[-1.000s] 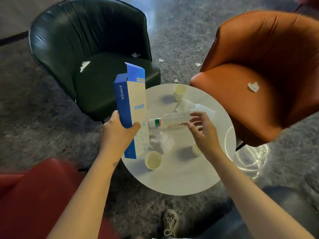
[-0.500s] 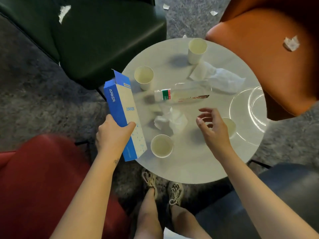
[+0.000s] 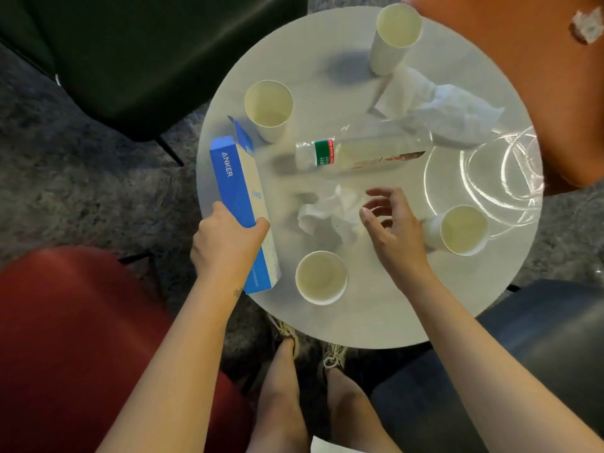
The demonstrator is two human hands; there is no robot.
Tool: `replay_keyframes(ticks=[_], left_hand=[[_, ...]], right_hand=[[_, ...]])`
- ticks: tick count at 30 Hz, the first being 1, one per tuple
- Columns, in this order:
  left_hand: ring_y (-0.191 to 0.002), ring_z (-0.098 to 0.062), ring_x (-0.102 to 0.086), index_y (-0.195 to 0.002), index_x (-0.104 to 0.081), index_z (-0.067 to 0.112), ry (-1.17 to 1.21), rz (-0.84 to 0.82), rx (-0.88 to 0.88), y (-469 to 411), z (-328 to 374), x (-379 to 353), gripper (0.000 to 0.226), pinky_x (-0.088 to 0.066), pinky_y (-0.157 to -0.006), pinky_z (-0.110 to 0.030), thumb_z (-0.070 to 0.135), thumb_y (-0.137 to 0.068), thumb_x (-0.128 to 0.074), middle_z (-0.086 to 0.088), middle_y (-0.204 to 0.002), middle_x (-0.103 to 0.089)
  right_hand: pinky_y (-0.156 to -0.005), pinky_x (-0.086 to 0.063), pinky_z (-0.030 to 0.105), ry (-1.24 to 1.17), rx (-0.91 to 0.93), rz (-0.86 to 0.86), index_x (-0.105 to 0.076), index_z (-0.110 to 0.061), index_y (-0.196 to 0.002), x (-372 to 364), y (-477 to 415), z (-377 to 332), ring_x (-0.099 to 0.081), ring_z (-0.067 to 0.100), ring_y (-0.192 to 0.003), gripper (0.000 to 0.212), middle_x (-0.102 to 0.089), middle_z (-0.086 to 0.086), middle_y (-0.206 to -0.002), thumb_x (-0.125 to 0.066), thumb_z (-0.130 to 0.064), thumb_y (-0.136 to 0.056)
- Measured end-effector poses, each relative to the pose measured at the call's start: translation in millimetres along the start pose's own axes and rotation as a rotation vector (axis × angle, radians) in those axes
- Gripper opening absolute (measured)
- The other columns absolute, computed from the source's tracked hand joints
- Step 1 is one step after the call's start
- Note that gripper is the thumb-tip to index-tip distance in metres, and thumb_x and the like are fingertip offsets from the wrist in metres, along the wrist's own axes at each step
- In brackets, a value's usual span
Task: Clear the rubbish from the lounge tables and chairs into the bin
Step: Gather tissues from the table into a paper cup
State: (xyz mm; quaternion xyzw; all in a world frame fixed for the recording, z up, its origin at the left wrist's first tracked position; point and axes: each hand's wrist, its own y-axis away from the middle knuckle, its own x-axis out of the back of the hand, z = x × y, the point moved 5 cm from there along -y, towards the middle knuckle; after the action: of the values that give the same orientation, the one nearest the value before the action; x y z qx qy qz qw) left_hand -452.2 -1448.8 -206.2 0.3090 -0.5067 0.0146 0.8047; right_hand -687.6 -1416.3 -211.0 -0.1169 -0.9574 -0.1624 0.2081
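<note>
My left hand (image 3: 228,246) grips a blue and white Anker box (image 3: 237,188) with its top flap open, at the left edge of the round white table (image 3: 376,315). My right hand (image 3: 392,230) hovers with loosely spread fingers just right of a crumpled white tissue (image 3: 330,210) and holds nothing. A clear plastic bottle (image 3: 362,153) lies on its side behind the tissue. Several paper cups stand on the table: one near me (image 3: 320,277), one right of my hand (image 3: 461,230), one at the left rear (image 3: 269,107), one at the far side (image 3: 394,37). A larger crumpled tissue (image 3: 438,107) lies at the far right.
A dark green chair (image 3: 130,53) stands at the far left and an orange chair (image 3: 523,44) at the far right, with a paper scrap (image 3: 586,26) on its seat. A red seat (image 3: 65,338) is at my left, a dark seat (image 3: 539,354) at my right. My feet (image 3: 310,341) are under the table.
The view has dropped closer over the table. My right hand moved from near the bottle to beside the crumpled tissue. My left hand lowered the box toward the table's left edge.
</note>
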Motion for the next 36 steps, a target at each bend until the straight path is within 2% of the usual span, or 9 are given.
replay_keyframes(ticks=[7, 11, 15, 18, 21, 24, 27, 32, 36], left_hand=[[-0.077, -0.028, -0.051, -0.095, -0.039, 0.013, -0.065, -0.056, -0.024, 1.6, 1.9, -0.2, 0.052, -0.044, -0.064, -0.036, 0.060, -0.078, -0.055, -0.004, -0.085, -0.048], [-0.077, -0.028, -0.049, -0.101, -0.039, 0.013, -0.120, 0.093, -0.109, 6.6, 8.8, 28.6, 0.056, -0.038, -0.064, -0.036, 0.063, -0.079, -0.050, -0.004, -0.086, -0.047], [-0.075, -0.024, -0.048, -0.096, -0.039, 0.018, -0.029, 0.207, -0.254, 10.6, 25.5, 49.3, 0.042, -0.035, -0.064, -0.035, 0.055, -0.083, -0.051, 0.000, -0.087, -0.049], [-0.076, -0.023, -0.052, -0.101, -0.046, 0.016, 0.058, 0.230, -0.340, 14.1, 38.2, 51.9, 0.037, -0.039, -0.066, -0.035, 0.049, -0.085, -0.051, 0.000, -0.086, -0.055], [-0.074, -0.019, -0.053, -0.097, -0.046, 0.019, 0.106, 0.208, -0.406, 19.2, 49.5, 47.8, 0.029, -0.037, -0.063, -0.033, 0.046, -0.087, -0.050, 0.002, -0.083, -0.055], [-0.072, -0.015, -0.054, -0.094, -0.043, 0.023, 0.135, 0.155, -0.447, 23.6, 60.5, 44.7, 0.023, -0.039, -0.062, -0.031, 0.044, -0.087, -0.051, 0.003, -0.081, -0.056], [-0.077, -0.016, -0.056, -0.097, -0.044, 0.025, 0.173, 0.083, -0.482, 29.6, 73.0, 48.2, 0.020, -0.045, -0.066, -0.033, 0.042, -0.087, -0.052, 0.004, -0.083, -0.056], [-0.088, -0.011, -0.058, -0.111, -0.047, 0.038, 0.376, -0.206, -0.556, 49.0, 109.5, 57.3, 0.027, -0.050, -0.076, -0.034, 0.052, -0.088, -0.047, 0.010, -0.095, -0.057], [-0.092, 0.006, -0.059, -0.101, -0.047, 0.053, 0.766, -0.537, -0.549, 69.1, 137.4, 58.9, 0.012, -0.051, -0.084, -0.030, 0.053, -0.089, -0.046, 0.023, -0.094, -0.061]], right_hand=[[-0.073, -0.041, 0.021, 0.031, -0.043, -0.013, -0.049, -0.021, -0.108, -11.1, 0.4, 5.7, -0.054, 0.012, -0.088, 0.025, -0.057, -0.003, -0.095, -0.060, -0.016, -0.086], [-0.086, -0.038, 0.031, 0.238, -0.008, -0.033, -0.048, -0.012, -0.119, -19.3, -2.2, 1.8, -0.048, 0.021, -0.100, 0.046, -0.055, 0.005, -0.107, -0.069, -0.019, -0.078], [-0.089, -0.033, 0.037, 0.471, -0.044, -0.109, -0.045, -0.018, -0.128, -36.4, -11.0, 10.6, -0.045, 0.028, -0.109, 0.061, -0.051, 0.009, -0.118, -0.071, -0.025, -0.074], [-0.088, -0.034, 0.036, 0.580, -0.092, -0.145, -0.047, -0.016, -0.127, -46.1, -15.4, 21.4, -0.045, 0.031, -0.109, 0.055, -0.048, 0.012, -0.119, -0.068, -0.020, -0.076], [-0.079, -0.036, 0.030, 0.521, -0.112, -0.109, -0.056, -0.004, -0.109, -42.3, -18.4, 24.0, -0.048, 0.031, -0.097, 0.030, -0.052, 0.017, -0.108, -0.062, -0.011, -0.080], [-0.060, -0.026, 0.024, 0.379, -0.111, -0.014, -0.057, -0.001, -0.084, -24.4, -16.1, 9.5, -0.046, 0.024, -0.077, 0.005, -0.057, 0.017, -0.089, -0.055, -0.003, -0.080], [-0.058, -0.029, 0.024, 0.233, -0.049, 0.116, -0.052, -0.014, -0.075, 3.2, -7.5, -24.9, -0.046, 0.021, -0.071, 0.014, -0.056, 0.008, -0.078, -0.055, 0.000, -0.078], [-0.055, -0.041, 0.010, -0.042, 0.119, 0.223, -0.044, -0.036, -0.086, 38.4, 7.9, -106.5, -0.053, 0.003, -0.062, 0.039, -0.055, -0.014, -0.081, -0.063, -0.002, -0.079], [-0.057, -0.048, 0.019, -0.183, 0.197, 0.161, -0.040, -0.037, -0.102, 37.3, 14.0, -148.0, -0.060, 0.014, -0.066, 0.043, -0.053, -0.009, -0.096, -0.065, -0.008, -0.083]])
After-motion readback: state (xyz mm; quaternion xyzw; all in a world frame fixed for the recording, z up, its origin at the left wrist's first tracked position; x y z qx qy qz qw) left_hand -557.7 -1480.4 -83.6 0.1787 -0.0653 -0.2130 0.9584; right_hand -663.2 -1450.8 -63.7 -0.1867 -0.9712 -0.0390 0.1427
